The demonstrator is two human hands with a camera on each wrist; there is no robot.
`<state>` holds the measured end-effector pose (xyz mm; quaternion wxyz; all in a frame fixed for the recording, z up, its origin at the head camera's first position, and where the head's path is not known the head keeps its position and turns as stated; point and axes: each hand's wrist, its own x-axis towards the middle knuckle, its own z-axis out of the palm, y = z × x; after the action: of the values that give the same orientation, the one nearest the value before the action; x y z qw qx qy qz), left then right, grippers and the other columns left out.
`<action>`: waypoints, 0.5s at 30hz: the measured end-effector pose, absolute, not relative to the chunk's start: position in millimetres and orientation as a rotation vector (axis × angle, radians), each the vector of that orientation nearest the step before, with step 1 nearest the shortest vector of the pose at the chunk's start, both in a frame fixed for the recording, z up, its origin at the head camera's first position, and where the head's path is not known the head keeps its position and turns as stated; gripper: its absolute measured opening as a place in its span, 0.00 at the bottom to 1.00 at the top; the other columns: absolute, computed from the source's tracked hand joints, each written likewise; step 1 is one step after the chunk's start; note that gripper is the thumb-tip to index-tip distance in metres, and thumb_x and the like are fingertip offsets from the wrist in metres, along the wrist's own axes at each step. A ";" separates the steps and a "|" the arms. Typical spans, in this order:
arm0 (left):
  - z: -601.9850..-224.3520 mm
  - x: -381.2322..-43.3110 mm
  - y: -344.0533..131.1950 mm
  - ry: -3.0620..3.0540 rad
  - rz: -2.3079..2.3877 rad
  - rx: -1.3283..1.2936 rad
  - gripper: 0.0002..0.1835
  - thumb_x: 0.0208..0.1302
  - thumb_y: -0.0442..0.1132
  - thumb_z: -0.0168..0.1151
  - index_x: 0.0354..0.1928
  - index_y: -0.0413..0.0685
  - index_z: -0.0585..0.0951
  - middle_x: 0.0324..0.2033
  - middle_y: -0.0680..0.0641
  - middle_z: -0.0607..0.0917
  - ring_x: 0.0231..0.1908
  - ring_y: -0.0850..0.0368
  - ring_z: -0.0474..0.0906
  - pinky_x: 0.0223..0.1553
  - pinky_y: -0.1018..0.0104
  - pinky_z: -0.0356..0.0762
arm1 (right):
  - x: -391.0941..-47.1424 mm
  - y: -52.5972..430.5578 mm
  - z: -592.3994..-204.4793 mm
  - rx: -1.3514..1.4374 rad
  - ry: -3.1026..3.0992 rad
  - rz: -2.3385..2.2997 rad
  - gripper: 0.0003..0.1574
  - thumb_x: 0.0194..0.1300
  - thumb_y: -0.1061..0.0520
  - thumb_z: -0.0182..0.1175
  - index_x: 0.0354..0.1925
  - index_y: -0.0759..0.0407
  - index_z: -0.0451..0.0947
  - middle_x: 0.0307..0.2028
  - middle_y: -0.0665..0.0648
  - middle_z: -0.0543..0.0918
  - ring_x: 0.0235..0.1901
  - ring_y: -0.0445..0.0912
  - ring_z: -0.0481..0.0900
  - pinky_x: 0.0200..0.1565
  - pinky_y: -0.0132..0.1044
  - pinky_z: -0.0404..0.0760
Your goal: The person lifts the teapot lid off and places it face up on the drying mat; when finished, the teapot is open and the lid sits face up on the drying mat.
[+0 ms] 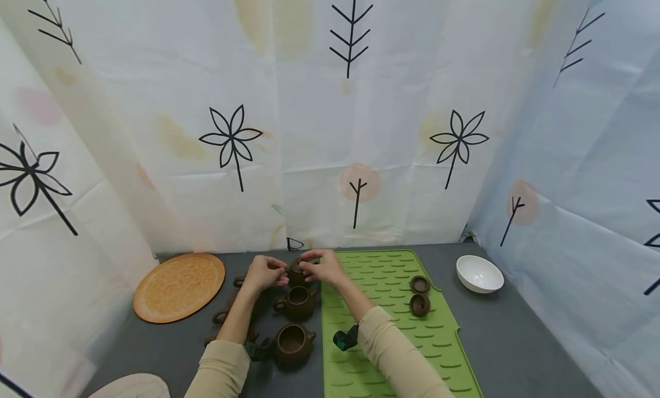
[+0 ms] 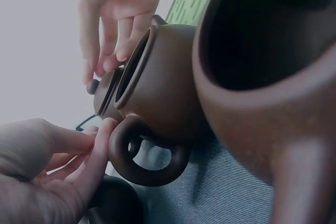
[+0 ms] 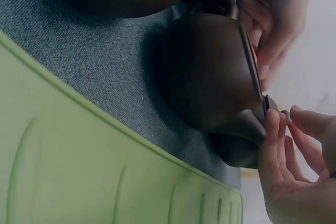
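At the back of the table a small brown teapot (image 1: 296,275) stands between the two hands, its lid (image 2: 106,90) on top. My right hand (image 1: 321,266) reaches over it, thumb and fingertips at the lid's round knob (image 3: 285,114). On the handle side, my left hand (image 1: 265,273) has its thumb and fingers drawn together at the teapot; the handle itself is mostly hidden. Nearer stands a larger lidless teapot (image 1: 299,302), and nearest a still larger lidless teapot (image 1: 292,342). More brown teapots to the left are mostly hidden by my left arm.
Two brown lids (image 1: 420,284) (image 1: 420,305) lie on the green ridged mat (image 1: 361,272) to the right. Beyond it stands a white bowl (image 1: 479,274). An orange round placemat (image 1: 179,287) lies at the left, with a pale round object (image 1: 134,386) at the front edge.
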<state>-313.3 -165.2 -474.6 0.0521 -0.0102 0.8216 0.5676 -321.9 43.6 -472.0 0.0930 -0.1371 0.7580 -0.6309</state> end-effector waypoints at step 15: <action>-475.2 -310.9 -164.3 2.569 1.686 -0.020 0.11 0.77 0.27 0.60 0.52 0.30 0.89 0.47 0.28 0.90 0.31 0.57 0.92 0.40 0.56 0.94 | -324.2 28.4 -478.1 -0.417 2.458 -1.812 0.14 0.77 0.64 0.65 0.57 0.69 0.85 0.51 0.69 0.85 0.39 0.70 0.90 0.40 0.50 0.94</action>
<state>-310.9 -164.3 -475.2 0.0343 -0.0066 0.8354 0.5485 -324.2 28.4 -478.1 0.0300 -0.1354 0.7972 -0.5876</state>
